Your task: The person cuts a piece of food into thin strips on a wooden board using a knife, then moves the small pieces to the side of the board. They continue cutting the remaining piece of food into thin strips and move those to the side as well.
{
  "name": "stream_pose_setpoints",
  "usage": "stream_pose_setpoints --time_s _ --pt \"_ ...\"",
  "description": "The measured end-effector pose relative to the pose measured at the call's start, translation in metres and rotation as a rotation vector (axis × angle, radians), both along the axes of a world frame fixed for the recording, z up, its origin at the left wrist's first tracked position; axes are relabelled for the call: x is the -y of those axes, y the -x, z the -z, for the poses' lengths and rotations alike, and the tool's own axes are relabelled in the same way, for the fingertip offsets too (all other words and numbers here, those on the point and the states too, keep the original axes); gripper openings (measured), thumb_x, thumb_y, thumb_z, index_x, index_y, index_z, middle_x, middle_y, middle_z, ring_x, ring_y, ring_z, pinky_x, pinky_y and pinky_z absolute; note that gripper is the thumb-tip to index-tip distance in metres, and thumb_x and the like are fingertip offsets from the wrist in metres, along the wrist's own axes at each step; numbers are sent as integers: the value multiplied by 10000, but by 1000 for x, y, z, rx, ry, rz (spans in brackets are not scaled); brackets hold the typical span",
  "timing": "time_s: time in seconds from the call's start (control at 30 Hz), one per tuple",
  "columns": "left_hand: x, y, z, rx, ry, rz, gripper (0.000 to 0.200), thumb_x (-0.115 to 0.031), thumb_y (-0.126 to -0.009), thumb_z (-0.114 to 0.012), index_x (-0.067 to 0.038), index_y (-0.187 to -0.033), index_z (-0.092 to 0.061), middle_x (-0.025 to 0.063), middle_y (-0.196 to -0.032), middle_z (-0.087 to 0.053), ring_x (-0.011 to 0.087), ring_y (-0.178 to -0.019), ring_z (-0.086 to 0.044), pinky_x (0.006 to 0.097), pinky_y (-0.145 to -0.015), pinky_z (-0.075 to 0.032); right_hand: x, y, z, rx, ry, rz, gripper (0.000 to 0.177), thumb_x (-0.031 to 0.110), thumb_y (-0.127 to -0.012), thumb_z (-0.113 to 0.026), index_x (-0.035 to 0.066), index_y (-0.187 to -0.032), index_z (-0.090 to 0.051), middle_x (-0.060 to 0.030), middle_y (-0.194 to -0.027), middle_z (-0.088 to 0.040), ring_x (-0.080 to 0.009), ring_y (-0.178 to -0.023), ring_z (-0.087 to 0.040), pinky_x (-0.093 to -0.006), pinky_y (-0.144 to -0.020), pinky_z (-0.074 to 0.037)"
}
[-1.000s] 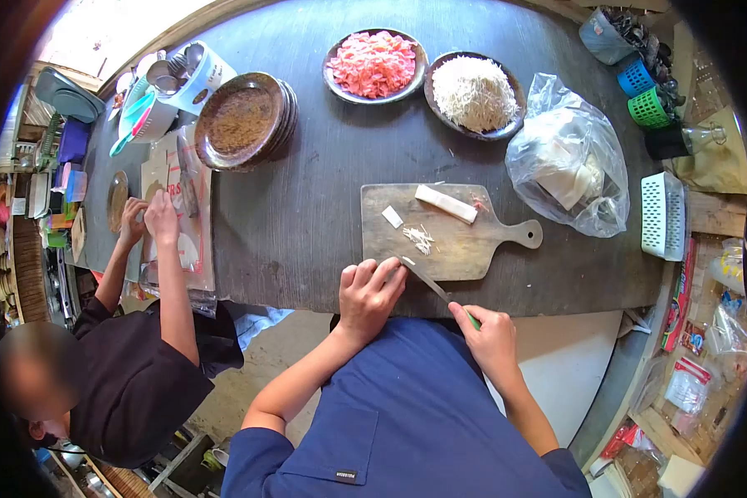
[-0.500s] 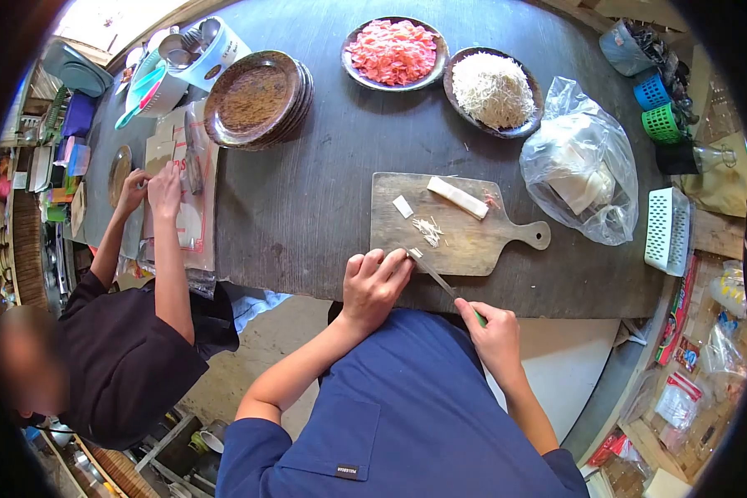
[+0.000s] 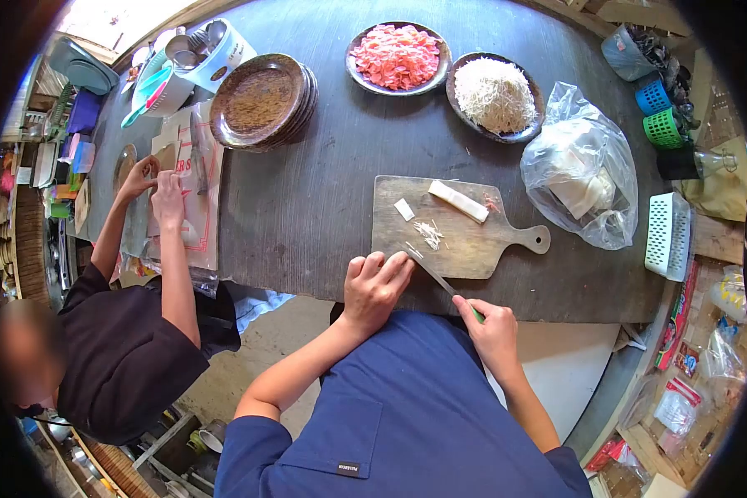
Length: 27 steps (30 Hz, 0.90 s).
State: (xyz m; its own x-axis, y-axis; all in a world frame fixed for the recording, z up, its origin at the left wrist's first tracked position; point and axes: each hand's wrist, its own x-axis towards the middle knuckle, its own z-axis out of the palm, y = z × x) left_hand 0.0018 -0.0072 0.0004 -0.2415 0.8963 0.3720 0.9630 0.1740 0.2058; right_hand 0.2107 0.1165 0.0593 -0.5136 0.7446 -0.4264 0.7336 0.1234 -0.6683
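A knife (image 3: 433, 275) with a green handle is in my right hand (image 3: 491, 330), its fingers wrapped round the handle. The blade tip reaches the near left edge of the wooden cutting board (image 3: 473, 256). My left hand (image 3: 374, 289) rests at that edge with curled fingers beside the tip; what they press on is hidden or too small to name. Thin white strips (image 3: 429, 234) lie in a small pile on the board. Beyond them are a flat white piece (image 3: 404, 209) and a longer white block (image 3: 458, 202), with reddish shreds near its right end.
Behind the board stand a plate of pink pieces (image 3: 396, 57) and a plate of white shreds (image 3: 496, 95). A clear plastic bag (image 3: 579, 170) lies right. Stacked brown plates (image 3: 261, 102) stand left, near a co-worker's hands (image 3: 168, 199). A white basket (image 3: 669, 235) is far right.
The co-worker's hands have shifted slightly on the left. A few white strips now lie loose by my left fingertips and the blade tip. My hands hold nearly the same pose.
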Motion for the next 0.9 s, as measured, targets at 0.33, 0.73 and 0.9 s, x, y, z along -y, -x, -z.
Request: stream_pose_setpoints --time_s 0.33,0.73,0.9 --pt "0 0 1 -29 -18 -37 246 -221 -835 -838 -198 -1079 -813 -103 -1165 -714 150 -996 -608 357 -882 -419 0 4 1 -39 5 5 380 389 -1033 -780 14 -1014 -841 -197 -666 -655 -192 -541 -608 -379 -588 -481" --pt "0 0 3 8 -39 -19 236 -207 -838 -827 -189 -1071 -800 -94 -1124 -702 150 -960 -617 353 -857 -422 0 8 6 -42 -19 -2 434 490 -1025 -752 77 -914 -831 -194 -636 -614 -402 -575 -624 -460 -580 -483" --pt "0 -1 0 -10 -42 -19 210 -217 -839 -841 -177 -1043 -809 -99 -1117 -712 152 -953 -615 350 -853 -425 -2 9 9 15 -1 10 433 488 -1032 -743 80 -920 -832 -175 -645 -647 -396 -593 -649 -460 -589 -493"
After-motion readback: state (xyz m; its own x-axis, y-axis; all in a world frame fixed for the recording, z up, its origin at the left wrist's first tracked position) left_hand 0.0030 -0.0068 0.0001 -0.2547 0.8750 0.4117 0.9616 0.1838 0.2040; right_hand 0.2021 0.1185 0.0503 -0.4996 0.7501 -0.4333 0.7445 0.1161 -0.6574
